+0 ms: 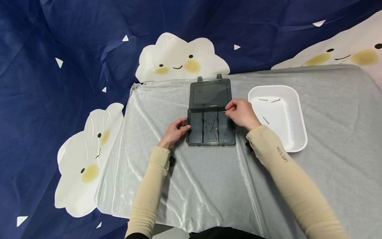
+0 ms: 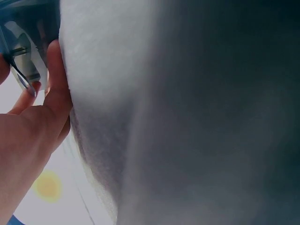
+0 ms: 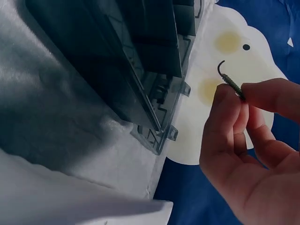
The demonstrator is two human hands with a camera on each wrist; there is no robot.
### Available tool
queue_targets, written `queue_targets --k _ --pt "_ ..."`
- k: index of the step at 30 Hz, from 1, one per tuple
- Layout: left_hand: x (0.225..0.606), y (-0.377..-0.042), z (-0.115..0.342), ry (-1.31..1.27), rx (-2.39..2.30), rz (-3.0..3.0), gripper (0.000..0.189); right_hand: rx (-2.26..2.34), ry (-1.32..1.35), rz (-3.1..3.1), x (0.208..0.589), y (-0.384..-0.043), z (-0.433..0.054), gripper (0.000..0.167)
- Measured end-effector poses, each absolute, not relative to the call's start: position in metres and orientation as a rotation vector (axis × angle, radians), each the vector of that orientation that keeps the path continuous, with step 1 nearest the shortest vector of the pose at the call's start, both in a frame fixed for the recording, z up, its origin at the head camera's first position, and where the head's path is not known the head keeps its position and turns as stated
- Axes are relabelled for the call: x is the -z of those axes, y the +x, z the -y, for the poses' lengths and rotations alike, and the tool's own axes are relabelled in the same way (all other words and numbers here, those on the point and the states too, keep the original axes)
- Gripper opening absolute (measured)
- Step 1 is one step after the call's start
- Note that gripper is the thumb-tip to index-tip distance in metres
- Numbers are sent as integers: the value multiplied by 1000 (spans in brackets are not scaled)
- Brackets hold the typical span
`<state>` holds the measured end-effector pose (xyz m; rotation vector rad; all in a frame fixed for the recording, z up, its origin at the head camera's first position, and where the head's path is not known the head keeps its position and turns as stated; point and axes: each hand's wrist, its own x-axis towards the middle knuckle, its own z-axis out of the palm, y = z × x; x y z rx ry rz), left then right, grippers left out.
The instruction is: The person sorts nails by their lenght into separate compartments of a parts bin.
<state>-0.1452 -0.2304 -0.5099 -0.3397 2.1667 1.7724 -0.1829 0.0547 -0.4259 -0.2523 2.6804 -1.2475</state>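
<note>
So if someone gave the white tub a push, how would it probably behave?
The white tub looks low and broad, so it would likely slide rather than tip. The wrinkled grey cloth under it may drag or bunch. The three screws visible inside lie loose, so they could well roll or skid.

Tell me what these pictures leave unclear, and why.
- Left wrist: most of the box, cut off at upper left.
- Head: the right compartment, partly behind the right hand.
- Right wrist: one end of the screw, hidden by that same hand.
</note>
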Motion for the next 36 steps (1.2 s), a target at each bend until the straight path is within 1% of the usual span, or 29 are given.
queue_targets --k 7,14,25,36 --pt "509 -144 230 -340 -1773 -2169 49 1178 -258 -2665 431 -185 -51 15" --pt "510 -144 230 -329 -1768 -2176 48 1104 -249 -2676 435 -187 -48 16" --pt "512 -146 230 -317 -1787 -2173 48 1067 -305 -2709 443 -189 -46 15" --pt "510 -145 229 -326 -1790 -2172 48 1092 -264 -2700 438 -186 -47 18"
